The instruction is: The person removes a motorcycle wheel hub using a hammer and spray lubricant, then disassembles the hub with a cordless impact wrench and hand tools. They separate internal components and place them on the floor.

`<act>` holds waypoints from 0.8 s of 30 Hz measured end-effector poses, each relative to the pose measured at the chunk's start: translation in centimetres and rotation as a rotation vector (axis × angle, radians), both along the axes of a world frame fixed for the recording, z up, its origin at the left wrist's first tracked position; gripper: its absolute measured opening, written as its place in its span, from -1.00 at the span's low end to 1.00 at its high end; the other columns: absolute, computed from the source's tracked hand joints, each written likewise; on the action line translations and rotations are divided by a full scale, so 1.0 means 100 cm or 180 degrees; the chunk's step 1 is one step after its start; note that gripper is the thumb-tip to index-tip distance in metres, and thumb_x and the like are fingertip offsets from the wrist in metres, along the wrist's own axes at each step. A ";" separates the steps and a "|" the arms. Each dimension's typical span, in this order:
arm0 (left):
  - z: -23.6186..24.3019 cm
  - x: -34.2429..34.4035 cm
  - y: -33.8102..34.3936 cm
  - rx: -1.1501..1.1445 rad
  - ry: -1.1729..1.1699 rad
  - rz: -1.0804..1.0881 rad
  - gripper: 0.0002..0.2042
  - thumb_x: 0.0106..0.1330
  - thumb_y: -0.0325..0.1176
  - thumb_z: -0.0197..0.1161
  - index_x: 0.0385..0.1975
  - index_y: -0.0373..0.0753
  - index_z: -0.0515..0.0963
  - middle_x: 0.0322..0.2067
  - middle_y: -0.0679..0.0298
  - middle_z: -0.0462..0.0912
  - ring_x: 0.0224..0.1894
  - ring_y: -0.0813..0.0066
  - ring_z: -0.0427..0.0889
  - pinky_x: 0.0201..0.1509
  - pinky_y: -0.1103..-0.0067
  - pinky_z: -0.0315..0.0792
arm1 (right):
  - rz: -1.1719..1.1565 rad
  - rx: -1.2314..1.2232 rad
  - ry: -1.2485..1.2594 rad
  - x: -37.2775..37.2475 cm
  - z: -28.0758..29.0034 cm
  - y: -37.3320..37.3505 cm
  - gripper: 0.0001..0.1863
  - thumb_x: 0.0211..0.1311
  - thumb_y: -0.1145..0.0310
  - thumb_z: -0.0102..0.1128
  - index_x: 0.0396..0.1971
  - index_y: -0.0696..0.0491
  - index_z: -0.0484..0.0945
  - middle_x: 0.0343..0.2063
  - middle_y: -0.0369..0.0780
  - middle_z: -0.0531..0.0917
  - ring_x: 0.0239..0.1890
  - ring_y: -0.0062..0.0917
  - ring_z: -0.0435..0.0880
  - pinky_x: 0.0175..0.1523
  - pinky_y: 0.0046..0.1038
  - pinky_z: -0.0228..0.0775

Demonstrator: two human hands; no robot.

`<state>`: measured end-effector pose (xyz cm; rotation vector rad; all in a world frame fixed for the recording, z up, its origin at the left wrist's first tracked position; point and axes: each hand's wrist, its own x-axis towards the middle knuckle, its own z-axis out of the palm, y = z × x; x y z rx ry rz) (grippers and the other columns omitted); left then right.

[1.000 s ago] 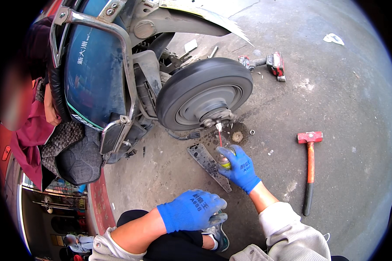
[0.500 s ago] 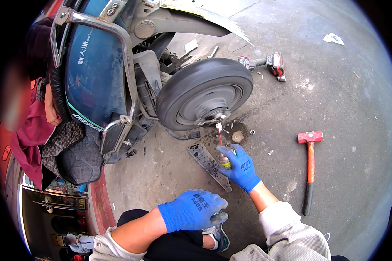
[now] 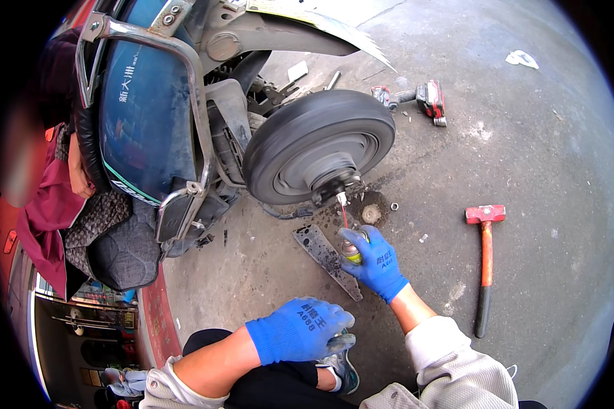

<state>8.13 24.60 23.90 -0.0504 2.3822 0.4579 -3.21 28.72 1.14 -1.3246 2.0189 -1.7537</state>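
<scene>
My right hand (image 3: 377, 262), in a blue glove, grips a small spray can (image 3: 351, 251) whose thin red straw (image 3: 344, 215) points up at the hub of a scooter's rear wheel (image 3: 318, 146). The wheel is blurred, as if spinning, and is raised off the ground. My left hand (image 3: 300, 330), also in a blue glove, rests loosely closed on my knee above my shoe (image 3: 339, 367) and holds nothing that I can see. A dark flat metal bracket (image 3: 326, 255) lies on the ground just left of my right hand.
The dark blue scooter body (image 3: 143, 116) lies tilted at the left, held by another person in a maroon garment (image 3: 44, 218). A red-headed hammer (image 3: 485, 262) lies on the concrete at the right. A red power tool (image 3: 426, 99) and small nuts (image 3: 371, 214) lie near the wheel.
</scene>
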 end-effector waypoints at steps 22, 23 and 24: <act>-0.003 -0.004 -0.001 0.0035 -0.0070 0.0059 -0.67 0.26 -0.14 0.30 -0.05 -0.15 0.57 -0.17 0.13 0.67 -0.17 0.07 0.66 -0.12 0.31 0.55 | 0.0031 -0.0009 -0.0050 -0.001 0.004 0.000 -0.22 -0.19 0.29 0.53 0.19 -0.16 0.48 -0.06 -0.06 0.51 -0.02 -0.13 0.58 0.02 -0.23 0.52; -0.003 -0.004 -0.001 0.0029 -0.0107 0.0041 -0.67 0.26 -0.14 0.29 -0.05 -0.15 0.57 -0.16 0.13 0.67 -0.17 0.07 0.67 -0.12 0.31 0.55 | 0.0015 -0.0026 -0.0036 -0.001 0.003 0.000 -0.22 -0.19 0.29 0.53 0.19 -0.16 0.48 -0.06 -0.06 0.51 -0.02 -0.13 0.58 0.02 -0.23 0.53; -0.003 -0.004 -0.001 0.0028 -0.0106 0.0047 -0.67 0.26 -0.14 0.29 -0.05 -0.14 0.57 -0.16 0.14 0.67 -0.16 0.07 0.67 -0.12 0.31 0.55 | -0.0002 -0.0042 -0.0022 -0.001 0.003 -0.001 -0.22 -0.19 0.29 0.53 0.19 -0.17 0.48 -0.06 -0.06 0.51 -0.02 -0.13 0.58 0.02 -0.23 0.53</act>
